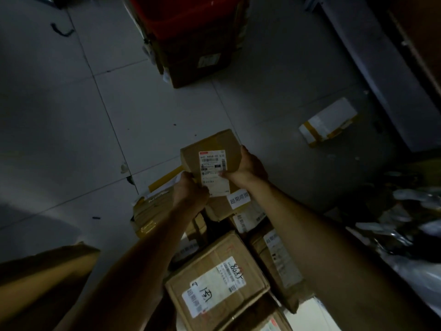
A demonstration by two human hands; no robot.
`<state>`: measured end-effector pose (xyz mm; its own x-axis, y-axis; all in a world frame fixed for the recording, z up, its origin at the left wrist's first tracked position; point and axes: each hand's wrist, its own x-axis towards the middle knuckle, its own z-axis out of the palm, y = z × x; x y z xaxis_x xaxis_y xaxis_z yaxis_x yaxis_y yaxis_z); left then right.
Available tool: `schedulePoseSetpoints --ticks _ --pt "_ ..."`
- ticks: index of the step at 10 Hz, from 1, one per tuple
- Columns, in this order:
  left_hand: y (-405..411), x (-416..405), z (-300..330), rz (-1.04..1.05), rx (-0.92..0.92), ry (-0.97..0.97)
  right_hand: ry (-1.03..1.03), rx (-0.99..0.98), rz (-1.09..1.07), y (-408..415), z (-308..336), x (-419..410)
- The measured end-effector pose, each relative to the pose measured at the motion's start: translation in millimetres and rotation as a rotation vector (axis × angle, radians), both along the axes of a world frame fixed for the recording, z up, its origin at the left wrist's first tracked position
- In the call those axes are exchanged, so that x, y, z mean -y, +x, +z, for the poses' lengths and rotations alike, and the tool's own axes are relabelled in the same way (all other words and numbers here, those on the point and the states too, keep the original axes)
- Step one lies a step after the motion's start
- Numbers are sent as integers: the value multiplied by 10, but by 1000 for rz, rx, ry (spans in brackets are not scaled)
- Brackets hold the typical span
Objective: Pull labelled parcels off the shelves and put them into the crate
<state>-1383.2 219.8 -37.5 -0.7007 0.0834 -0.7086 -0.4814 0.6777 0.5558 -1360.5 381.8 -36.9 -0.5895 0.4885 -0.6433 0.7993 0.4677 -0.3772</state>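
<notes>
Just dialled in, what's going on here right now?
A person holds a small labelled cardboard parcel in both hands, left hand at its near corner, right hand on its right side, above a pile of other labelled boxes on the tiled floor. A white taped parcel lies apart on the floor. A red crate sits further ahead.

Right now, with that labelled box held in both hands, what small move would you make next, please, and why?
Probably lower the labelled box onto the stacked parcels beneath. Both the left hand and right hand already hold it by its sides, label up, directly above that pile. The red crate sits farther off across the tiled floor, so carrying it there is the alternative.
</notes>
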Motion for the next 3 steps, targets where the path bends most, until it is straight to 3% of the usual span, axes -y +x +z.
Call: schedulePoseSetpoints --ticks 1,2,3 --pt "63 41 78 -66 -17 27 96 57 151 187 222 151" --pt "206 165 159 -193 -28 48 9 105 272 574 365 157" --pt "416 299 242 -427 -101 -91 -115 122 360 998 619 144"
